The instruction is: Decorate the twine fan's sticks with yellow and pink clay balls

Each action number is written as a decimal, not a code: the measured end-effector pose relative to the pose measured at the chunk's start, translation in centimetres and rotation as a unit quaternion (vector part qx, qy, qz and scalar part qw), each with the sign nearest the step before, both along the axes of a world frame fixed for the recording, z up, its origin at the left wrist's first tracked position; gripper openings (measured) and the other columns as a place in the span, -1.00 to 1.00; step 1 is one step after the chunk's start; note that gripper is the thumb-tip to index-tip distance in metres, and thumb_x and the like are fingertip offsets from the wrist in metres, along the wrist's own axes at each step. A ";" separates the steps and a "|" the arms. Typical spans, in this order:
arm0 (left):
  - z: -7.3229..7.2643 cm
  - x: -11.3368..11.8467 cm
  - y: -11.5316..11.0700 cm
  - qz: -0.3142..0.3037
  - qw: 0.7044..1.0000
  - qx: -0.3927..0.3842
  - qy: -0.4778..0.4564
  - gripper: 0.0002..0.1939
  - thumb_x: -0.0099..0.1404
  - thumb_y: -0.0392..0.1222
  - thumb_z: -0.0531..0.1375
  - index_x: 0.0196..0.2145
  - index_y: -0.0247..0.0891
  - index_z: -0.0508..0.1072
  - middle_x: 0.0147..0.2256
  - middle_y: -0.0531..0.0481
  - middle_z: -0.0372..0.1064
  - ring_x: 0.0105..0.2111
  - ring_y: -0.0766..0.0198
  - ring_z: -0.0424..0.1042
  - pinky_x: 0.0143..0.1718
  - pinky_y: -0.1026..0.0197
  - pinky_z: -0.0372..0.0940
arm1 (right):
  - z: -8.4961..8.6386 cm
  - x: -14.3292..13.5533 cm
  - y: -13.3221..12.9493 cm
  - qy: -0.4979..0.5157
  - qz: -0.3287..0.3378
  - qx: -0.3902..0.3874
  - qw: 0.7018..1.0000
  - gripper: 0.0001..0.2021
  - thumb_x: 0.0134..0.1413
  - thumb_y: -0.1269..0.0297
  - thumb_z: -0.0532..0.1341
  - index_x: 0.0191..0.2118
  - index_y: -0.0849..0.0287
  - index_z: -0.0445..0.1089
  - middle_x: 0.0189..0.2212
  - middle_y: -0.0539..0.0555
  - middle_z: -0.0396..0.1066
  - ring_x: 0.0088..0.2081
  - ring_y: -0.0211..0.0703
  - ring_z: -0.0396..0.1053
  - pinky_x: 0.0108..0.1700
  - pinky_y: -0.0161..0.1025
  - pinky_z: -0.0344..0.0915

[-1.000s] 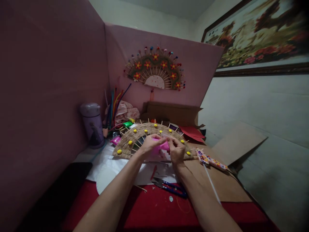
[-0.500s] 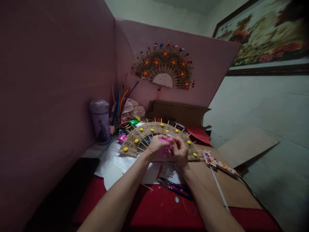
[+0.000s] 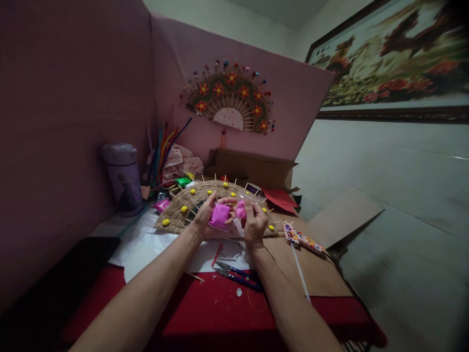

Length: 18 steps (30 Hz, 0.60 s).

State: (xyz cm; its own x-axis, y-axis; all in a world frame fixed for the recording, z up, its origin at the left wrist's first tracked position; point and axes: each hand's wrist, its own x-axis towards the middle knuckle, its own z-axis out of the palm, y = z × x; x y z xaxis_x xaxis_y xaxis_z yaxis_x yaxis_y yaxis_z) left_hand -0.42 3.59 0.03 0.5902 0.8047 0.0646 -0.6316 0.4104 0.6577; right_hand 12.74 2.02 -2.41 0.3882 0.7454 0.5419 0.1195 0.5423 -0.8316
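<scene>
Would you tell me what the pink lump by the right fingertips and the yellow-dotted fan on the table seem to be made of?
Pink lump: probably soft modelling clay, matte, judging by its smooth, rounded shape.
Yellow-dotted fan: its band looks faced with twine, perhaps jute, dull and rough, with brown strands following the curve.

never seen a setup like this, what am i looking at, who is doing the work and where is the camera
There's no robot here: a person works with two bare hands. One camera, worn on their head, looks forward and down. The left hand holds a square pink packet; the right hand pinches a small pink lump. Behind them is a fan-shaped piece with yellow dots. Blue-handled snips and cardboard lie nearer, over a red cloth.
</scene>
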 end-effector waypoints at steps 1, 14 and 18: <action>0.1 0.0 -0.1 -0.001 1.000 -0.001 -0.001 -0.43 0.28 0.19 -0.06 -0.19 -0.41 0.42 -0.46 -0.18 0.40 -0.56 0.26 0.36 -0.60 0.29 0.20 | 0.1 -0.1 -0.1 0.008 -0.005 0.006 1.000 -0.59 0.06 -0.08 0.12 -0.53 0.20 0.29 -0.64 -0.07 0.25 -0.58 -0.33 0.16 -0.49 -0.35 0.12; 0.5 0.2 0.0 0.054 0.998 -0.011 0.002 -0.61 0.28 -0.09 -0.03 -0.14 -0.42 0.43 -0.48 -0.12 0.44 -0.64 0.29 0.35 -0.54 0.23 0.31 | 0.3 -0.9 -0.8 -0.042 0.051 -0.002 0.998 -0.62 0.05 0.01 0.18 -0.59 0.21 0.28 -0.67 -0.08 0.18 -0.59 -0.34 0.10 -0.51 -0.35 0.08; 1.1 0.5 -0.5 0.075 0.997 -0.009 -0.010 -0.62 0.24 -0.20 -0.02 -0.11 -0.45 0.43 -0.41 -0.17 0.48 -0.48 0.20 0.46 -0.37 0.19 0.37 | 0.3 -1.0 -0.7 -0.042 0.073 0.010 0.996 -0.68 0.05 0.06 0.19 -0.52 0.22 0.33 -0.60 -0.06 0.24 -0.53 -0.32 0.16 -0.45 -0.35 0.13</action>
